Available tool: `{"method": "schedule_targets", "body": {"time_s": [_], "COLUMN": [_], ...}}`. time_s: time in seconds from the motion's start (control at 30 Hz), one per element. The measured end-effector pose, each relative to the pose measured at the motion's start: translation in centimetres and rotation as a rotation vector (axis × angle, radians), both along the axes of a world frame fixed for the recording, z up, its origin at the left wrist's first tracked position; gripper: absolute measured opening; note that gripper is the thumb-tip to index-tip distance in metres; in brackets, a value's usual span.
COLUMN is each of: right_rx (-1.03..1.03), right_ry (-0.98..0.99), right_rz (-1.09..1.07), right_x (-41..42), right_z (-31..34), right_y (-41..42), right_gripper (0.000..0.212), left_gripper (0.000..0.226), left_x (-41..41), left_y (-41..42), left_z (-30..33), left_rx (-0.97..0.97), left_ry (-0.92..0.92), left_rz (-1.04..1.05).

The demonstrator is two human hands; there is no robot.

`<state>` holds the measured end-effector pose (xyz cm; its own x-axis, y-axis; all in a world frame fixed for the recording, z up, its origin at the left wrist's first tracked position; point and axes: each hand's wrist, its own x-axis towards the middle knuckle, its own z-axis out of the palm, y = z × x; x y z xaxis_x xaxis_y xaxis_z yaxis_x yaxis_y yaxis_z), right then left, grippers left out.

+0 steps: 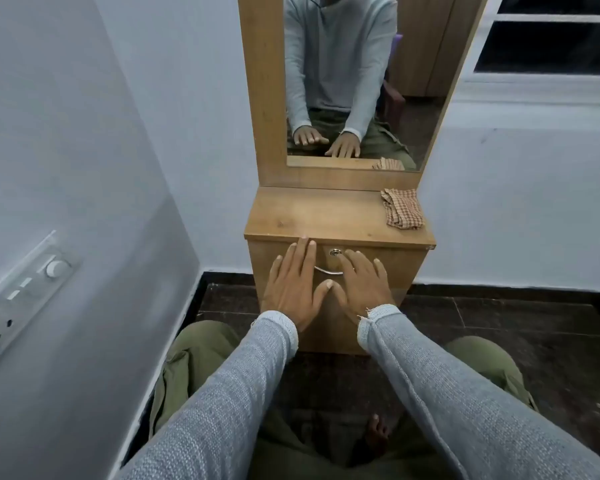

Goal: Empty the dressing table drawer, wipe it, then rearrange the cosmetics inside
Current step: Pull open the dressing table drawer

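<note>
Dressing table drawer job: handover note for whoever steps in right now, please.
Left hand: open, fingers straight, flat against the drawer front, left of the handle.
Right hand: open, flat on the drawer front over the handle's right end.
Drawer: shut; a keyhole sits above the handle. Contents not visible.
Checked cloth: crumpled at the back right of the table top, untouched.
Done: cannot tell; no cosmetics are out.
Left: judging by this, open, empty, wipe, rearrange.

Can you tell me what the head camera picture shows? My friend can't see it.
Two flat hands, left hand and right hand, press a closed wooden drawer. A checked cloth lies on top, under a mirror.
</note>
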<state>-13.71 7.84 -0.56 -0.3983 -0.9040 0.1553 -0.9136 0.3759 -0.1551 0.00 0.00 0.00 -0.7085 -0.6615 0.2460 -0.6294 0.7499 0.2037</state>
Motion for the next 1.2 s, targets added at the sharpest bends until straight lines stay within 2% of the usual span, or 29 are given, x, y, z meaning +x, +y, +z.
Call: {"method": "schedule_targets", "body": {"time_s": [0.1,0.3,0.43,0.57,0.7,0.77,0.83,0.97,1.03,1.13,1.2], "right_rx": [0.013,0.143,0.128,0.069,0.096,0.021,-0.164,-0.370,-0.321,-0.073,0.013], "right_ry": [0.009,0.030,0.013,-0.028,0.026,0.051,0.073,0.085,0.052,-0.022,-0.051], "right_rz": [0.013,0.048,0.066,0.065,0.098,0.139,0.156,0.116,0.077,0.078,0.087], "right_x": [-0.7,-1.8,-2.1,-2.0,-1.9,-1.9,-2.0,-2.5,-2.9,-3.2,-3.1], "right_z": [-0.7,-2.6,-3.0,-3.7,-3.2,-2.4,-1.5,1.2,2.2,3.0,3.7], "right_y": [-0.5,-2.0,-2.6,-2.4,-1.9,-1.3,-0.6,-0.3,-0.5,-0.4,-0.2], "right_gripper": [0.049,0.043,0.039,0.037,0.030,0.022,0.015,0.024,0.027,0.026,0.024], "left_gripper": [0.077,0.064,0.062,0.060,0.054,0.050,0.048,0.045,0.042,0.035,0.033], "left_x": [-0.3,-1.2,-1.8,-2.2,-1.9,-1.5,-1.3,-1.1,-1.1,-1.1,-1.1], "left_y": [0.0,-0.7,-1.0,-1.4,-1.0,-1.0,-1.2,-1.7,-1.7,-1.4,-1.2], "left_z": [-0.7,-3.0,-3.7,-3.5,-2.5,-1.9,-1.3,-0.5,-0.2,1.0,2.0], "left_rx": [0.017,0.059,0.067,0.067,-0.032,-0.058,-0.081,-0.045,-0.016,0.015,0.066], "left_ry": [-0.057,-0.105,-0.108,-0.083,0.040,0.104,0.130,0.040,0.017,-0.007,-0.039], "left_rz": [0.001,-0.001,-0.011,-0.018,-0.027,-0.033,-0.033,-0.065,-0.079,-0.067,-0.054]}}
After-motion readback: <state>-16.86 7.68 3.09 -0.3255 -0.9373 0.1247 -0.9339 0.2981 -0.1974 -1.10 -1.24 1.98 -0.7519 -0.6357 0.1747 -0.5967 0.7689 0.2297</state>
